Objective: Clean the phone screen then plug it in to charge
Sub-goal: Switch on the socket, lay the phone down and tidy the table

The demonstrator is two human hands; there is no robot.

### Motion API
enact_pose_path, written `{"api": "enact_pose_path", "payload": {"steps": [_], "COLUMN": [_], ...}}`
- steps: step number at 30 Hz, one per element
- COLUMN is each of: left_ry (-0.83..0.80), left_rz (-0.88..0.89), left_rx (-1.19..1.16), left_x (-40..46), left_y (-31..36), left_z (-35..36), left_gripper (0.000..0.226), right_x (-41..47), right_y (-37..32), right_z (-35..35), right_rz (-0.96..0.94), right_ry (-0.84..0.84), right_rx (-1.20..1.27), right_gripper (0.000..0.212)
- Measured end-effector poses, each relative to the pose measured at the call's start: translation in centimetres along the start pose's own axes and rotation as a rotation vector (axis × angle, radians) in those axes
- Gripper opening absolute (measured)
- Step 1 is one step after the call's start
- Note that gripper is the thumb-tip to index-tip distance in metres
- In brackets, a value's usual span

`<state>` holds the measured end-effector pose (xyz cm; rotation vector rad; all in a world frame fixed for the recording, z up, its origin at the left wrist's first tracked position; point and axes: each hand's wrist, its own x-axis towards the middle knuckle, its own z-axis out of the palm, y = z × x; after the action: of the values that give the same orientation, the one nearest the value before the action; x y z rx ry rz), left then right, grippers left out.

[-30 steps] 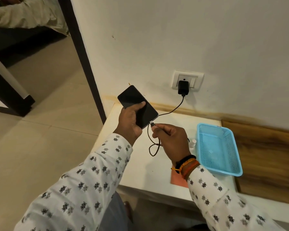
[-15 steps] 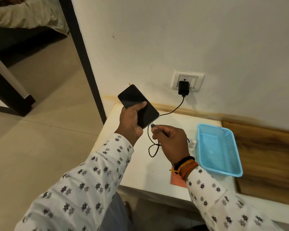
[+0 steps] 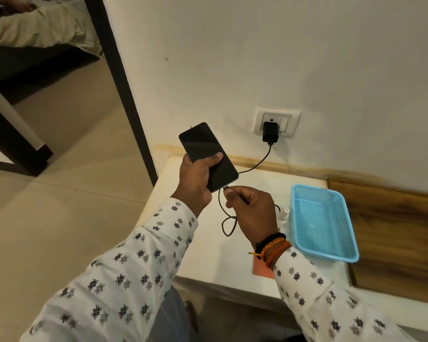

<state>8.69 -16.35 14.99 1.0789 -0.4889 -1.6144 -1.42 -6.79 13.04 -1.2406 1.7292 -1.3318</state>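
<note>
White surface (image 3: 208, 255) below; left hand (image 3: 195, 178) gripping phone (image 3: 208, 154), right hand (image 3: 252, 208) pinching charging connector (image 3: 225, 188) at port. Misalignment risking jammed plug.

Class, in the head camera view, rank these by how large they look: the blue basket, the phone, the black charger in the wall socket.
1. Blue basket
2. Phone, though it is held nearer the camera, so its real size is less sure
3. Charger
</note>
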Motion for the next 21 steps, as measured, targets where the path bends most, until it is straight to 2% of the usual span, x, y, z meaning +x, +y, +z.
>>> {"api": "enact_pose_path", "payload": {"steps": [21], "left_ry": [-0.008], "left_rz": [0.114], "left_rx": [0.032], "left_x": [0.41], "left_y": [-0.71], "left_z": [0.16], "left_gripper": [0.04], "right_x": [0.44], "right_y": [-0.01], "right_z": [0.82], "right_rz": [0.054], "right_ry": [0.051], "right_rx": [0.046], "right_gripper": [0.017]}}
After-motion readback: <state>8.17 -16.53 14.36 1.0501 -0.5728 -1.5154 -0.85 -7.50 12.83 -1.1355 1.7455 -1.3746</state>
